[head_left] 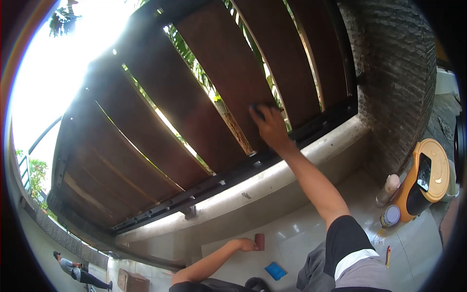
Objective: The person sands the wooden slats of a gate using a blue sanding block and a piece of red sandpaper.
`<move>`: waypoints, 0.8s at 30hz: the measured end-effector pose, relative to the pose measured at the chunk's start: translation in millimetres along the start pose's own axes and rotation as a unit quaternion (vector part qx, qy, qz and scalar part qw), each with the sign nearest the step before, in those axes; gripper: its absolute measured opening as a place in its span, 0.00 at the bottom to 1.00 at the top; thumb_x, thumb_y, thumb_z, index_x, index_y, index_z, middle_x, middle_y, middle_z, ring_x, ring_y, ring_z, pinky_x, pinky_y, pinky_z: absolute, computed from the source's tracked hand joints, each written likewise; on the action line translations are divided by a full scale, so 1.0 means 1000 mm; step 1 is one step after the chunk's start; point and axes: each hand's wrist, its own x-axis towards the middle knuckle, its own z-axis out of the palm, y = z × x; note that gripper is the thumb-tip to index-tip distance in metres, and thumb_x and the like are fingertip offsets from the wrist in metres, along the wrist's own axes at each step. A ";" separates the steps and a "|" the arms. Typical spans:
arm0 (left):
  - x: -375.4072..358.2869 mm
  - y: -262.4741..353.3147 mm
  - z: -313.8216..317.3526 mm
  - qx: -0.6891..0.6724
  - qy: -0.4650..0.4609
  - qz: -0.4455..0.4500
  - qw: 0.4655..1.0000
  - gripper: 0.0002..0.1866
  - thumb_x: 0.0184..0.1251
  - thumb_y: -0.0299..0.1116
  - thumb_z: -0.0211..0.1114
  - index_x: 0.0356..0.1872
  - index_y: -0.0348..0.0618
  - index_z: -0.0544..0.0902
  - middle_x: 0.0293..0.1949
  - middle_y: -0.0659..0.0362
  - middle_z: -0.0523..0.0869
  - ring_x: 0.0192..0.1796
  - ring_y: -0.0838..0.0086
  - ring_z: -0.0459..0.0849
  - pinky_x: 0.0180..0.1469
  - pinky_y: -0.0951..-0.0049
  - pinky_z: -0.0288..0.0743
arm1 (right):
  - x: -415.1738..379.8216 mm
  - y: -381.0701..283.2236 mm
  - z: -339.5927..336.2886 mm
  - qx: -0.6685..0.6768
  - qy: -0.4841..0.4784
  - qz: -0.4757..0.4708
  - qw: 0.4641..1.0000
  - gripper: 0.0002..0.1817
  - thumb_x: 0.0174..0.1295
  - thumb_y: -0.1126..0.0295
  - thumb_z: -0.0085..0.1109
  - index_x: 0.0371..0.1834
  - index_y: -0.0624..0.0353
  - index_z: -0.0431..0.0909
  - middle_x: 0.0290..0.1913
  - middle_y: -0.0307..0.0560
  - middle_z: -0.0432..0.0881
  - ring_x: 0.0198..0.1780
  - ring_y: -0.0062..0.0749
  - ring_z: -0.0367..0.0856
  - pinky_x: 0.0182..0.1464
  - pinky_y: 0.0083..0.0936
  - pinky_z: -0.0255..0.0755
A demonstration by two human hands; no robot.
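My right hand (276,129) is raised to a brown wooden slat (224,53) of the railing. Its fingers are closed round a small dark block (258,112), pressed to or very near the wood; motion blurs the block's details. Low down, above the tiled floor, my left hand (245,245) grips a reddish-brown piece (260,242) that looks like a short roll or a wrapped block. A blue packet (276,270) lies on the floor below that hand.
A pale ledge (219,200) runs under the slats' black frame. To the right stand a rough stone pillar (389,82), a yellow-black bucket (413,194) with a phone (424,172) on top, a bottle (387,189) and a can (390,216). Another person (73,269) is far left.
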 end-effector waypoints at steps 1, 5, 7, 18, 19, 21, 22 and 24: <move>0.010 -0.007 0.017 0.047 -0.051 -0.032 0.997 0.32 0.76 0.57 0.49 0.67 0.41 0.75 0.65 0.46 0.78 0.68 0.50 0.75 0.71 0.58 0.65 | 0.016 -0.001 0.001 0.002 -0.008 0.006 1.000 0.28 0.53 0.81 0.58 0.61 0.54 0.80 0.51 0.49 0.77 0.43 0.45 0.76 0.44 0.38 0.72; 0.053 -0.045 0.056 0.093 -0.114 -0.050 0.988 0.32 0.76 0.56 0.47 0.67 0.42 0.75 0.66 0.48 0.77 0.69 0.51 0.73 0.71 0.57 0.64 | 0.008 -0.010 0.008 0.006 0.034 0.061 0.998 0.27 0.53 0.80 0.58 0.59 0.53 0.81 0.44 0.47 0.76 0.41 0.43 0.76 0.40 0.38 0.72; 0.048 -0.033 0.032 0.090 -0.112 -0.013 0.990 0.31 0.76 0.56 0.47 0.66 0.42 0.76 0.66 0.48 0.77 0.69 0.52 0.73 0.71 0.56 0.64 | -0.011 -0.013 0.009 -0.006 0.016 0.056 0.998 0.26 0.53 0.80 0.58 0.59 0.53 0.82 0.42 0.46 0.76 0.40 0.42 0.76 0.40 0.38 0.72; 0.073 -0.005 0.066 0.032 -0.034 0.084 0.995 0.32 0.76 0.57 0.48 0.66 0.41 0.75 0.64 0.44 0.78 0.68 0.50 0.74 0.70 0.57 0.66 | 0.018 -0.013 0.002 0.042 0.017 0.097 0.994 0.21 0.56 0.81 0.63 0.55 0.57 0.84 0.38 0.45 0.75 0.37 0.41 0.77 0.41 0.38 0.73; 0.074 -0.008 0.068 0.019 -0.041 0.093 0.995 0.33 0.76 0.58 0.48 0.66 0.40 0.74 0.65 0.44 0.77 0.69 0.50 0.73 0.71 0.57 0.65 | 0.014 -0.012 0.001 0.042 0.016 0.102 0.994 0.21 0.56 0.81 0.63 0.55 0.57 0.84 0.38 0.45 0.75 0.37 0.41 0.77 0.41 0.38 0.73; 0.069 -0.011 0.068 0.023 -0.045 0.081 0.995 0.34 0.76 0.58 0.48 0.67 0.39 0.73 0.66 0.44 0.76 0.69 0.51 0.72 0.71 0.58 0.64 | 0.013 -0.008 -0.005 0.040 0.016 0.046 0.998 0.18 0.56 0.80 0.64 0.51 0.57 0.84 0.39 0.45 0.76 0.38 0.41 0.78 0.42 0.37 0.73; 0.066 -0.009 0.066 0.025 -0.043 0.073 0.996 0.34 0.76 0.58 0.49 0.68 0.38 0.72 0.67 0.45 0.75 0.70 0.51 0.71 0.72 0.58 0.63 | 0.016 -0.007 -0.007 0.040 0.016 0.046 0.998 0.18 0.56 0.80 0.64 0.51 0.57 0.84 0.39 0.45 0.76 0.38 0.41 0.78 0.42 0.37 0.73; 0.061 -0.008 0.059 0.023 -0.055 0.062 0.996 0.35 0.76 0.58 0.49 0.69 0.38 0.71 0.68 0.45 0.74 0.71 0.52 0.71 0.73 0.59 0.62 | 0.022 -0.003 -0.010 0.088 0.025 0.050 0.995 0.13 0.54 0.77 0.66 0.44 0.57 0.85 0.38 0.44 0.76 0.38 0.40 0.78 0.43 0.37 0.73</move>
